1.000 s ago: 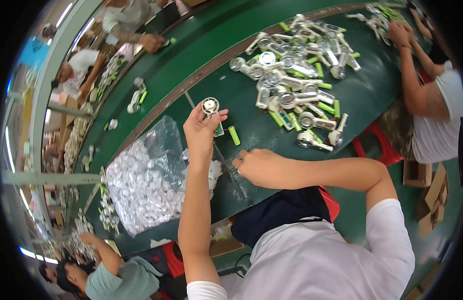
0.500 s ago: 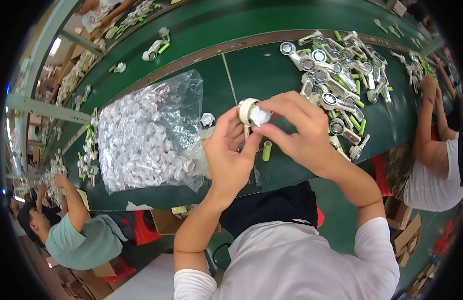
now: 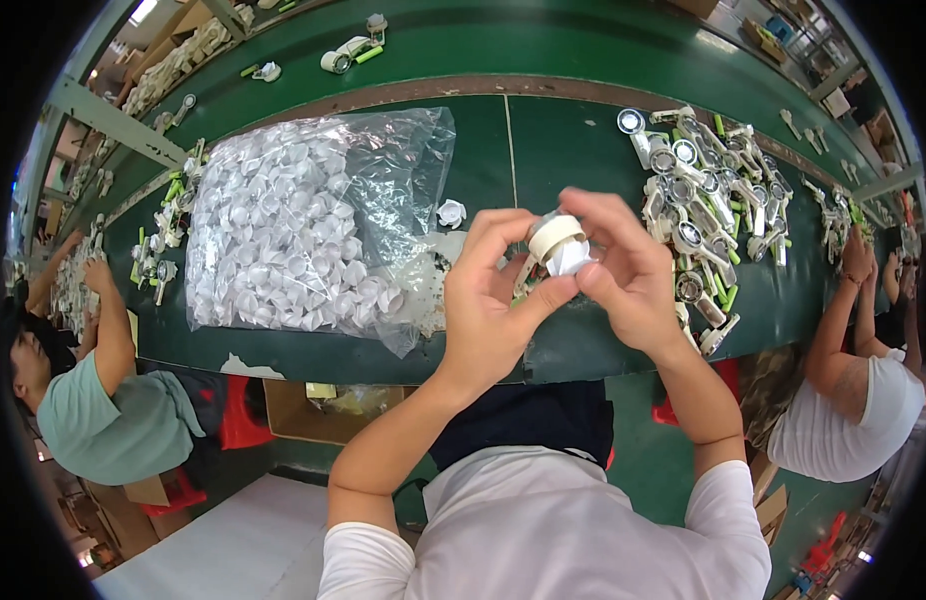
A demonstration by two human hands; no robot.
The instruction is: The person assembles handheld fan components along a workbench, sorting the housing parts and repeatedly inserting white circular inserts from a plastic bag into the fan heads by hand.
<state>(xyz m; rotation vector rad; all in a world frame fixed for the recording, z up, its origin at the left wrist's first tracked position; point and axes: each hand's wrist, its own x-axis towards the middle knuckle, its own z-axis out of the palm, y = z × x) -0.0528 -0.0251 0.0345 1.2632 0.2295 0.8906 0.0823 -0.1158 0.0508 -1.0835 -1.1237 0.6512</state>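
A cream, ring-shaped handheld fan head (image 3: 556, 234) is up between my hands above the green bench. My left hand (image 3: 491, 322) is closed round its left side, with the thumb near the lower rim. A white fan blade wheel (image 3: 569, 258) pokes out of the ring's open side facing me. My right hand (image 3: 631, 285) is curled on the right, its thumb against the blade wheel and its fingers by the top of the ring. The fan's handle is mostly hidden behind my left hand. Past my left hand lies a loose white blade wheel (image 3: 451, 213).
A clear plastic bag (image 3: 408, 165) full of white blade wheels lies on the left. Fan bodies with green batteries form a pile (image 3: 698, 205) on the right. More fan parts (image 3: 353, 55) sit beyond the bench's ledge. People work at both sides (image 3: 118, 400).
The view has shifted, so bench and bag sit differently in it. The ring has tilted, its open side now more toward me. My right fingers have moved from pinching the blade wheel to round the ring.
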